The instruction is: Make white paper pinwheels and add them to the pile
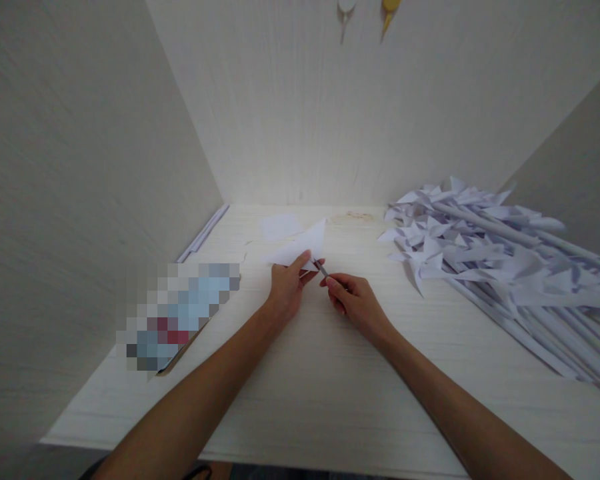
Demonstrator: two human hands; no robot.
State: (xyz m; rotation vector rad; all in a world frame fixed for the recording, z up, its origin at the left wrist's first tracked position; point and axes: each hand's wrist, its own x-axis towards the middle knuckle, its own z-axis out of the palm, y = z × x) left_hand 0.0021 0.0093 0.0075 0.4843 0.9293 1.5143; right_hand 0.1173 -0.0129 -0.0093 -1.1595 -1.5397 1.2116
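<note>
My left hand (289, 283) pinches a white sheet of paper (300, 248) by its near edge, thumb on top and fingers beneath. The paper looks folded into a triangle, with one corner pointing up and away. In my right hand (349, 293) is a small pair of scissors (321, 268), its grey blades meeting the paper's edge close to my left fingertips. My right fingers are closed around the handles and mostly hide them. Behind the held paper, another white paper piece (280, 225) lies flat on the table.
Paper pinwheels (450, 233) on rolled paper sticks (525, 333) are heaped on the right of the white table (300, 400). On the left lie a pixelated, flat oblong object (190, 313) and thin paper rolls (203, 233) along the wall. Two hooks (390, 8) hang on the back wall.
</note>
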